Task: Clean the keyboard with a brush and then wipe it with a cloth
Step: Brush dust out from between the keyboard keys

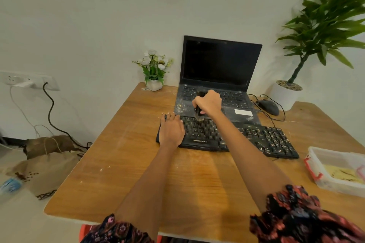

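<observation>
Centre frame: right hand [208, 102] gripping brush [199, 113], bristles down on keyboard [227, 136] on wooden desk [122, 144]; left hand [171, 130] flat, fingers straight, pressing keyboard's left end

At the centre of the frame a black keyboard [227, 138] lies on a wooden table [122, 144], just in front of an open laptop [219, 77] whose screen is dark and whose deck is dusted with crumbs. The left hand [171, 130] rests flat on the keyboard's left end. The right hand [209, 102] grips a dark brush [199, 108] upright, its bristles down on the top rows of keys. A mouse [269, 106] sits right of the laptop, a small flower pot [154, 71] left of it. At the right edge stands a clear plastic box [335, 171].
</observation>
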